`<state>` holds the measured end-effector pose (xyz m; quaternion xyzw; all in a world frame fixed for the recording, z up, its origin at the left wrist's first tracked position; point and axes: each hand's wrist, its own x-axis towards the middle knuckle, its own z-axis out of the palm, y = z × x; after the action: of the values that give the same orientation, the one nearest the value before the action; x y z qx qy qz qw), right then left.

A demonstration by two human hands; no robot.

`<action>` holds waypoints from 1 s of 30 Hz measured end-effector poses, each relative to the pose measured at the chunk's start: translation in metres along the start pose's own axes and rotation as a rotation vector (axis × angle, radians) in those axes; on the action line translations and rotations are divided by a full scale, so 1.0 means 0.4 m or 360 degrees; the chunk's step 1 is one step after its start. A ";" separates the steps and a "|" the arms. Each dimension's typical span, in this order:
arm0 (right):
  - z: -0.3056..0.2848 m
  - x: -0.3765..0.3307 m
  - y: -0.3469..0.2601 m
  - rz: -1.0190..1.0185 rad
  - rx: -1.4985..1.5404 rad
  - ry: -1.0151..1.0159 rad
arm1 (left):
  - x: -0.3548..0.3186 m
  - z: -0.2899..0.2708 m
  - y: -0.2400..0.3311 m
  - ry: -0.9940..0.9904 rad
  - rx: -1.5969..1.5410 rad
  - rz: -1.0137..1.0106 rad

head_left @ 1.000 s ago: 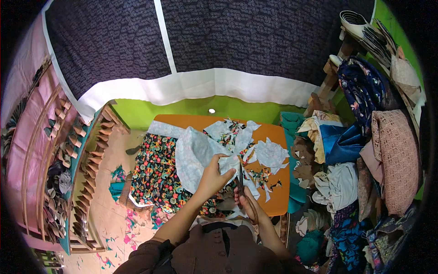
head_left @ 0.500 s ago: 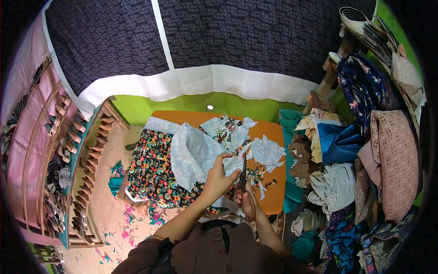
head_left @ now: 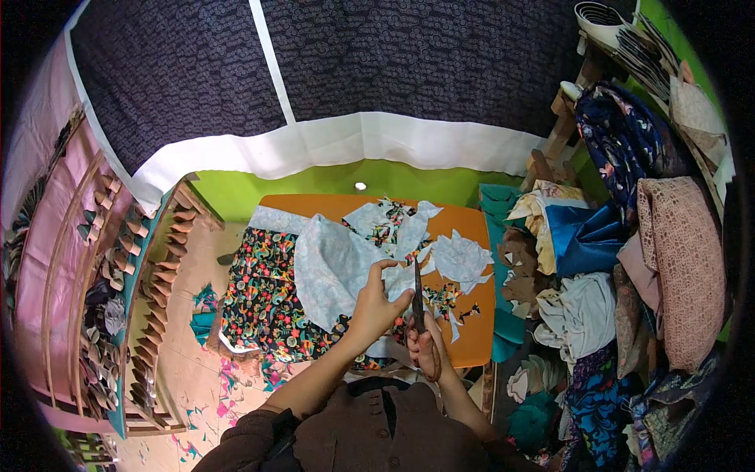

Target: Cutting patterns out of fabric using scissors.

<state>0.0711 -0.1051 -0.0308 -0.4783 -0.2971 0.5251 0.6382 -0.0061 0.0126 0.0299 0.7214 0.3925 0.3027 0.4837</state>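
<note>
My right hand (head_left: pixel 426 346) grips a pair of dark metal scissors (head_left: pixel 418 293) by the handles. Their blades point away from me and look nearly closed, beside the edge of a pale piece of cloth (head_left: pixel 402 278). My left hand (head_left: pixel 379 305) holds that piece, thumb and forefinger spread around it and the other fingers partly hidden. Under my left arm lies black floral fabric (head_left: pixel 261 287), with a part folded over to its whitish reverse side (head_left: pixel 334 267). Cut fabric scraps (head_left: pixel 460 259) lie in a loose heap right of the scissors.
An orange table (head_left: pixel 472 338) bears the fabric. At the left, curved racks hold rows of wooden shoe-shaped forms (head_left: pixel 161 291). Folded cloths and a pink lace bundle (head_left: pixel 676 275) crowd the right side. Coloured offcuts (head_left: pixel 224 389) litter the floor. A dark patterned curtain (head_left: pixel 425 63) hangs ahead.
The scissors have tilted more upright, their tips shifting slightly left, and the right hand has turned a little. My left hand stays nearly in place. The view has shifted slightly.
</note>
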 end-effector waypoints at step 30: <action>0.041 -0.007 0.001 0.0070 0.0185 -0.0166 | -0.009 -0.046 -0.025 -0.0193 -0.0006 -0.0078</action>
<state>0.0558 -0.1027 -0.0250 -0.4188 -0.2885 0.5795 0.6369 -0.0257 0.0204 0.0269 0.7277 0.3794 0.2473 0.5152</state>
